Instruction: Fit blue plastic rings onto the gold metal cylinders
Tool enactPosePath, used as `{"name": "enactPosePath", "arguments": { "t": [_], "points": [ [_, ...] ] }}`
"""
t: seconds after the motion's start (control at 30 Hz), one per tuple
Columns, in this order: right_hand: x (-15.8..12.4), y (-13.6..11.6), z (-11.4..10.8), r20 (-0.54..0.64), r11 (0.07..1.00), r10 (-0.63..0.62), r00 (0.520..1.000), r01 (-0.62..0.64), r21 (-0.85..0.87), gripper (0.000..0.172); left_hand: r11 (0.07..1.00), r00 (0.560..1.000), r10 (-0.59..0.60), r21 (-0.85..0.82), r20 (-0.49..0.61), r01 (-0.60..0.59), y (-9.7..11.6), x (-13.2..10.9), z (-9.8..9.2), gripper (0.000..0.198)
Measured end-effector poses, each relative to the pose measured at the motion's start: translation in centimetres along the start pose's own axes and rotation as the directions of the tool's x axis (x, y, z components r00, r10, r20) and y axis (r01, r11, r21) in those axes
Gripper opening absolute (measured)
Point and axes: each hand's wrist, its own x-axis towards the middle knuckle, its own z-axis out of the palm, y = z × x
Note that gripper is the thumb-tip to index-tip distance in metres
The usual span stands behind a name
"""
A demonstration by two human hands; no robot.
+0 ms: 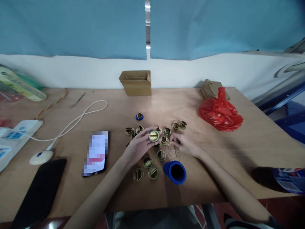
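My left hand point(138, 147) is closed round a round brass cap with a dark blue rim point(154, 135), held just above the wooden table point(238, 149). My right hand point(185, 144) rests on the table beside it, fingers curled over thin wire rings point(172, 151); whether it grips one I cannot tell. Several loose brass caps point(147, 162) lie scattered round both hands. A blue cup-like tube point(175, 171) lies on its side near my right wrist. One cap seated in a blue ring point(139, 116) stands apart, farther back.
A small open cardboard box point(136, 82) stands at the back wall. A red plastic bag point(220, 111) lies at the right. Two phones point(96, 153) point(40, 190), a white cable point(78, 119), a power strip point(17, 133) and a can point(289, 180) are around.
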Motion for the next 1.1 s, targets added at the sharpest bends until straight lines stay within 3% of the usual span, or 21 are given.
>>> {"name": "enactPosePath", "arguments": {
  "t": [0.2,0.47,0.67,1.1],
  "points": [
    [-0.1,0.9,-0.2,-0.057,0.991,-0.007,0.998,0.015,0.135,0.020,1.000,1.000,0.005,-0.014,-0.005,-0.005,0.1,-0.1,0.2,0.030],
    [0.3,-0.2,-1.2,-0.111,0.941,-0.012,0.994,0.049,0.336,0.032,1.000,1.000,0.005,-0.011,0.011,-0.005,0.0,0.0,0.0,0.030],
    [0.3,-0.1,-0.6,-0.003,0.812,0.100,0.995,-0.079,0.579,0.039,1.000,1.000,0.010,-0.019,0.022,-0.009,-0.1,0.0,-0.1,0.030],
    [0.1,-1.3,-0.7,-0.035,0.558,0.140,0.990,-0.049,0.829,0.023,0.999,0.998,0.046,0.016,0.038,-0.046,-0.6,0.1,-0.6,0.033]
  ]
}}
